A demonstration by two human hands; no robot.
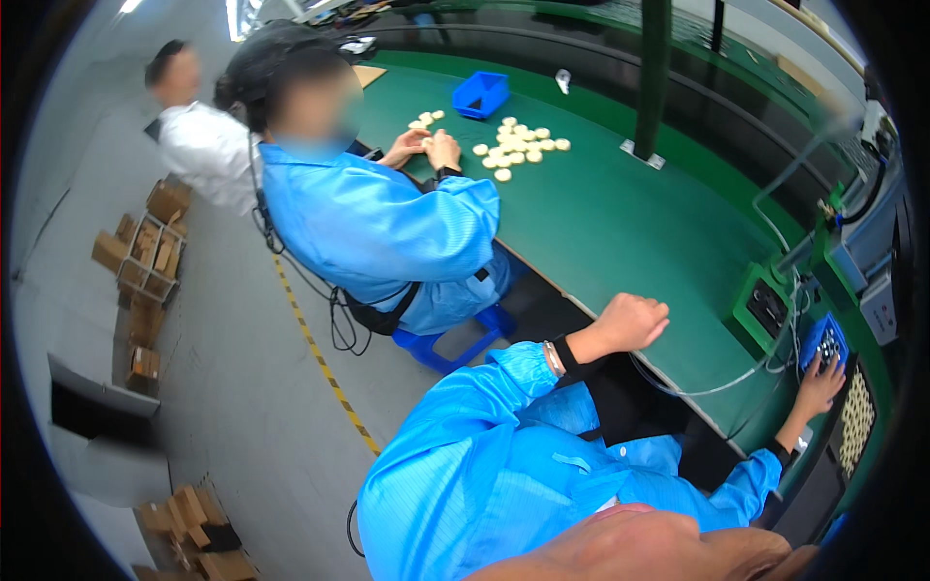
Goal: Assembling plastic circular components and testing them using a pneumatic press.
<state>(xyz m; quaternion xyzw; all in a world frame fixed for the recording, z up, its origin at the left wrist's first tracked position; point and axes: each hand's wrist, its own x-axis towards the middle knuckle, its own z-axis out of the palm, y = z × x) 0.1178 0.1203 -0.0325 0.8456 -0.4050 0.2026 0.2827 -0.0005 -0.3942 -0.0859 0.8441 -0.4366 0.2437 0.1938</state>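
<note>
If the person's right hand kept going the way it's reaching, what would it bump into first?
The right hand already reaches the small blue bin of dark parts, fingers at its contents. Going on, it would likely press into that bin first, though fisheye distortion leaves depth unclear.

Bright, even overhead light from ceiling fixtures at top left, soft shadows on green table; strong fisheye bending and black vignette at rim; faces blurred, far edges soft.

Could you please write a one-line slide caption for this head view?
Left hand fisted on green worktop; right hand reaching into small blue plastic bin.
</note>
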